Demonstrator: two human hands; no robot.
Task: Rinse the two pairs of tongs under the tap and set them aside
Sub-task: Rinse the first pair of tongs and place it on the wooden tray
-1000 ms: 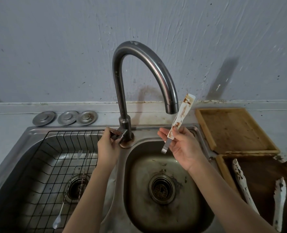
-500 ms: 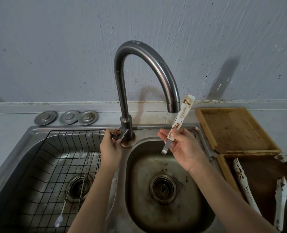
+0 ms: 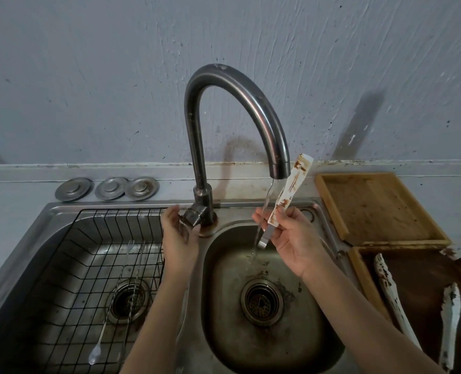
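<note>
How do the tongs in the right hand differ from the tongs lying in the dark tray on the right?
The held tongs stand tilted upward beside the water stream, gripped by the right hand; the tray tongs lie flat and untouched. The held tongs' arms are together; the tray tongs' arms are spread apart. Both are white with brown stains.

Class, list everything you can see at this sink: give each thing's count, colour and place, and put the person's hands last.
Tap: 1, dark metal, between basins, running.
Sink: 1, steel, two basins.
Rack: 1, black wire, left basin.
Cutlery: several thin pieces, steel, on rack.
Discs: 3, steel, counter behind rack.
Trays: 2, wooden, right counter.
Tongs: 1 pair, white, stained, beside the stream.
Second tongs: 1 pair, white, front tray.
Left hand: at tap lever.
Right hand: holds tongs.
</note>
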